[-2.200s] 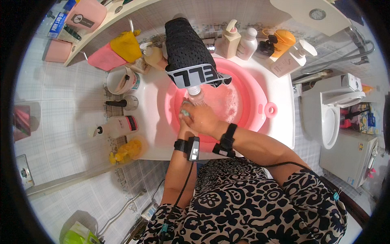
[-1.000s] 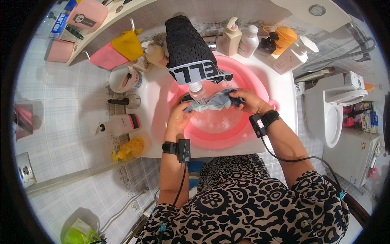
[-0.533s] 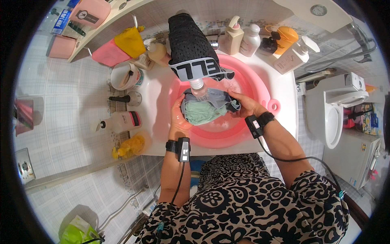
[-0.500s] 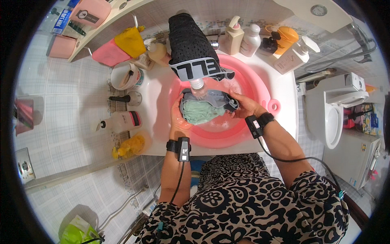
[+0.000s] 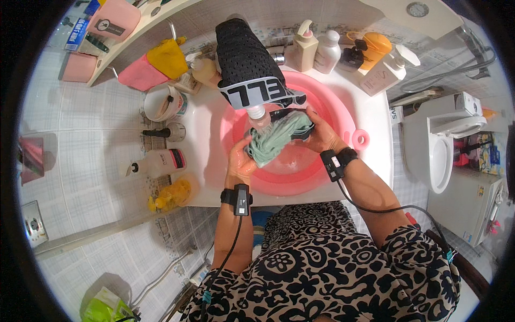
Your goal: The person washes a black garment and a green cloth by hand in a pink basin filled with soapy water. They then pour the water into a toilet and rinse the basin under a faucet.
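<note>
Both my hands hold a wet, bunched garment (image 5: 279, 138), pale green with dark grey and black parts, over a pink basin (image 5: 339, 110). My left hand (image 5: 240, 159) is closed on its left end, and my right hand (image 5: 322, 133) grips the right end, the fingertips partly hidden by cloth. Water from the tap spout (image 5: 256, 112) runs onto the fabric. Draped over the tap is a black mesh garment (image 5: 244, 53) with a pale lettered waistband, which covers most of the tap. Sudsy water shows in the basin below the cloth.
The basin stands in a white sink (image 5: 201, 129). Pump bottles and a white bottle (image 5: 327, 52) line the back right edge. At the left stand a white tub (image 5: 161, 104), a pump bottle (image 5: 158, 162) and a yellow item (image 5: 174, 194). Pink and yellow cloths (image 5: 145, 68) hang at back left.
The garment has been turned and bunched between my hands, so its pale green part now faces up along a slant. The dark grey part is more hidden.
</note>
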Demonstrator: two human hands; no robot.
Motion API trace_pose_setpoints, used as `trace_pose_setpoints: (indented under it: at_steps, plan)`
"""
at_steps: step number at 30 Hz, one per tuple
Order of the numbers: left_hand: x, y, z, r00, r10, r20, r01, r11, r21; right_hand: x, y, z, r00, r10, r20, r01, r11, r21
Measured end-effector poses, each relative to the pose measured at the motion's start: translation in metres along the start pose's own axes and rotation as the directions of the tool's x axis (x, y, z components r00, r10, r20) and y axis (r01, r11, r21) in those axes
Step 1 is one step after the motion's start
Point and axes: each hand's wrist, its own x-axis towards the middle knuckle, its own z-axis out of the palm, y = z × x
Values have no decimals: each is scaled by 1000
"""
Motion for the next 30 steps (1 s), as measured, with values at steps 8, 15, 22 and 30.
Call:
trace_pose_setpoints:
  at_steps: [8,15,22,30]
  plan:
    - [-6,3,25,929,-35,-369,82,990,113,3,-10,1,989,-99,110,61,951,304]
    - [-6,4,26,989,141,-51,-148,977,-152,-5,-8,15,977,-208,-47,209,888,410]
    - [10,3,5,990,140,-31,-143,972,-186,-16,-7,10,988,-152,34,147,983,113]
    - [25,4,2,966,66,249,1,966,-258,3,17,-9,974,87,-212,-217,637,-739]
